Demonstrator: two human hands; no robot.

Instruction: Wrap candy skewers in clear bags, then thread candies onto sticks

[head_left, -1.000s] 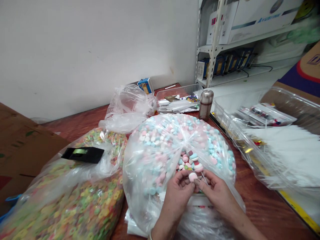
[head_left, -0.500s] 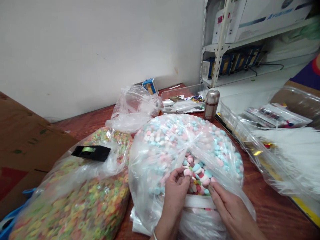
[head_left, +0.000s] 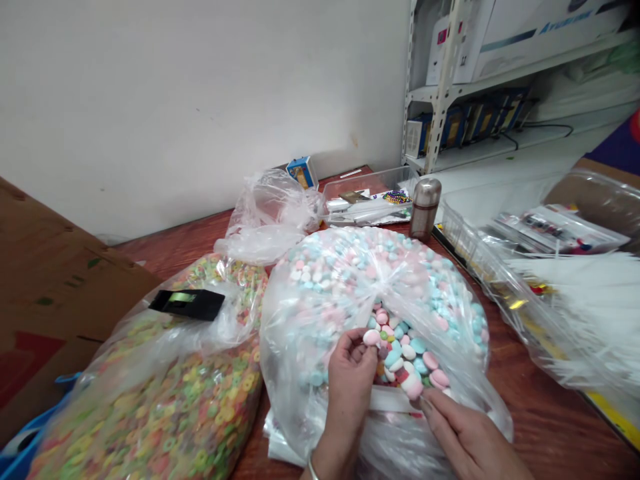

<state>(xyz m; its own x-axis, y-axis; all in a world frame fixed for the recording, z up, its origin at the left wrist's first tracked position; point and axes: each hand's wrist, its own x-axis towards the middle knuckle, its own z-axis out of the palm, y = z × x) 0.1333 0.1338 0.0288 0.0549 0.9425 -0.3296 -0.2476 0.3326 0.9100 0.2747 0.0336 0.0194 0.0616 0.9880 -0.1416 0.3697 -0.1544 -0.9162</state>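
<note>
Over the clear plastic bag, the left hand pinches a round pink-white sweet; whether the right hand grasps anything is hidden.

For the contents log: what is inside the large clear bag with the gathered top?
Pink, white and pale blue rounded pieces show through the bag. Its deeper contents are covered by the outer pieces, and the left hand hides part of its front.
</note>
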